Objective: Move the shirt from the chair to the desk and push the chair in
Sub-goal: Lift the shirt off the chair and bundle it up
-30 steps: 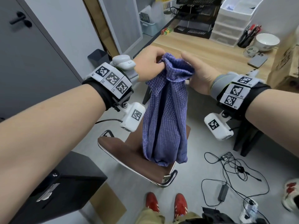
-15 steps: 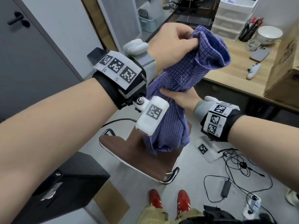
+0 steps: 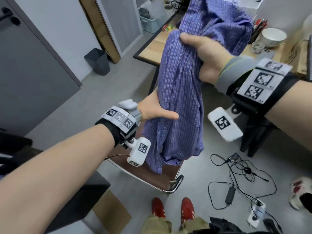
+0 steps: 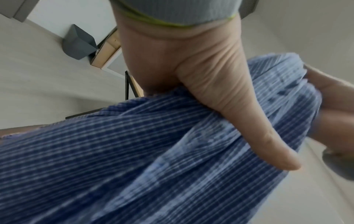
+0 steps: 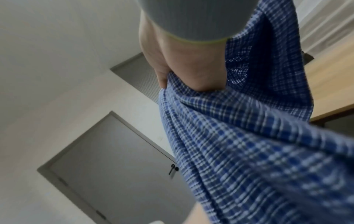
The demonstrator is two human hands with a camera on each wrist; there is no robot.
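The right hand (image 3: 207, 53) grips the bunched upper part of the blue checked shirt (image 3: 180, 92), thumb laid across the cloth; the left hand (image 3: 152, 110), lower down, holds the hanging middle, thumb straight over the front and fingers hidden behind the fabric; the shirt hangs in the air between them, its hem dangling below the left hand above the brown chair (image 3: 152, 173); the wooden desk (image 3: 152, 48) lies beyond the right hand.
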